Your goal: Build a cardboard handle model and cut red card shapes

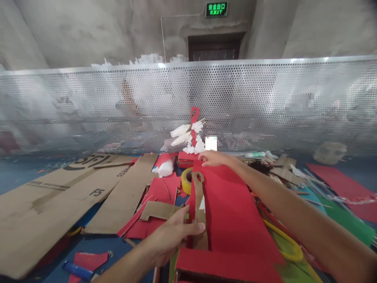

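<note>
A long strip of brown cardboard [198, 188] with a hooked, rounded top lies along the left side of a red sheet [232, 204]. My left hand [173, 232] is closed on this cardboard cutout, thumb on top and fingers round the left edge, partly hidden. At the far end of the red sheet, my right hand [212, 158] has its fingers curled together; whatever sits between them is hidden. Just left of the strip lies a roll of yellow tape [186, 181]. The near end of the red sheet meets a raised red-covered cardboard piece [226, 263].
Behind stands a perforated metal panel [250, 98]. Before it rises a red swan-neck shape [194, 114] with white pieces. Large brown cardboard sheets [67, 196] cover the left. Red scraps [159, 188], a blue tool [77, 270], a yellow loop [291, 251] and a green sheet [347, 220] lie about.
</note>
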{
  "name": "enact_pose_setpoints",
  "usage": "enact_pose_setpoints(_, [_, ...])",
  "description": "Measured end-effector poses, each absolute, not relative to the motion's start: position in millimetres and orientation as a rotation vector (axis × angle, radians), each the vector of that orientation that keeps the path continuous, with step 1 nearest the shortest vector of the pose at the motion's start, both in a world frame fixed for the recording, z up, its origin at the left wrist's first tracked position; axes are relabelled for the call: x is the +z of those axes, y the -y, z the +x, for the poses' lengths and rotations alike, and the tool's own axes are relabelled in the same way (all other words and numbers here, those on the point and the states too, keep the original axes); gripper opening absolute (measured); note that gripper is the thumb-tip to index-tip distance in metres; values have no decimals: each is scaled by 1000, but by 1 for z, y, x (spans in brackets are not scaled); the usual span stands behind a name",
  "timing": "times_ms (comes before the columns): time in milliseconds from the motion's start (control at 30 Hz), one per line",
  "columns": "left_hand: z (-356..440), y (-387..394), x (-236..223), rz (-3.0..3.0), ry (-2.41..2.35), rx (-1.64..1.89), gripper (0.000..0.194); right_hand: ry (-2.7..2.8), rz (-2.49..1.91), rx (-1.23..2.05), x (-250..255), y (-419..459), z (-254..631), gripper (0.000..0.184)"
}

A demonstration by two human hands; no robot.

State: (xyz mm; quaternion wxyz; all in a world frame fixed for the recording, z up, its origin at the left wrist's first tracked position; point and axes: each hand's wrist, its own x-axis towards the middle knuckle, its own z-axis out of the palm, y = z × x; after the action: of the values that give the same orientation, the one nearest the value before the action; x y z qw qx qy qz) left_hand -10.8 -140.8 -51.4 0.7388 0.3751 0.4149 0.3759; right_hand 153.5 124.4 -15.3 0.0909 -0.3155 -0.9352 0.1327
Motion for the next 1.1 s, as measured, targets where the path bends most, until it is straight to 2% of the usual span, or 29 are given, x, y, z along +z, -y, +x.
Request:
enact_pose_setpoints(133, [-10, 142, -47, 782, -908, 824, 69, 2690, -926, 186, 1, -79, 155, 29])
enact_pose_setpoints(200, [-10, 143, -47, 764, -908, 825, 71, 2714, -805, 126, 5, -52, 155, 25])
enact_pose_setpoints(400, [-14, 140, -54, 701, -995, 792, 78, 2815, -601, 311, -12, -2, 160, 20])
enact_pose_setpoints(600, [-10, 141, -50, 732, -936, 807, 69, 2739, -649, 307, -23, 5, 160, 29])
enact_pose_setpoints(900, [-9, 143, -56, 642, -982, 825, 95, 2679, -704, 271, -34, -14, 145, 25])
enact_pose_setpoints(1100, [-11, 143, -65, 639, -847, 851, 90, 2654, -766, 422, -28, -12, 149, 24])
